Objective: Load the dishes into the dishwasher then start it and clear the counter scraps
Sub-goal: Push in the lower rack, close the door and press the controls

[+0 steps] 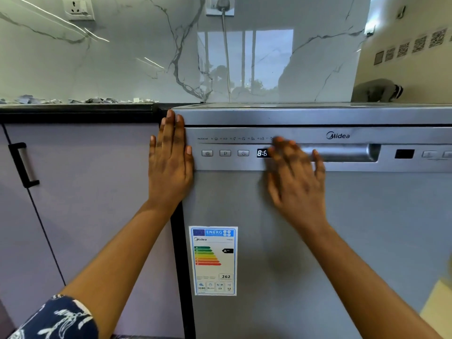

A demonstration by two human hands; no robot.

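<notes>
Brushed steel covers the dishwasher (318, 241), which fills the frame from the centre out to three o'clock, door closed, its right side cut off by the edge. Our right hand (296, 177) is blurred, so we cannot tell whether it touches the panel. Its fingers look straight and spread wide, and it hides the right part of the lit display (262, 153), where only "8:6" reads, and the left end of the door handle (347, 152). We count three buttons (225, 153) just left of the display and two more (429, 154) at three o'clock, faint, the last one cropped. Our left hand (171, 157) lies flat at nine o'clock of the panel, over the door's left edge, fingers straight and close together, holding nothing. One energy label (213, 260) sits at six o'clock on the door, its small print unreadable. At ten o'clock a strip of pale scraps (73, 100) lies along the dark counter (73, 107), too many and too small to count. Below it is a lilac cabinet (85, 179) with one black handle (23, 165). A dark bundle (376, 90) at two o'clock is hard to make out.
</notes>
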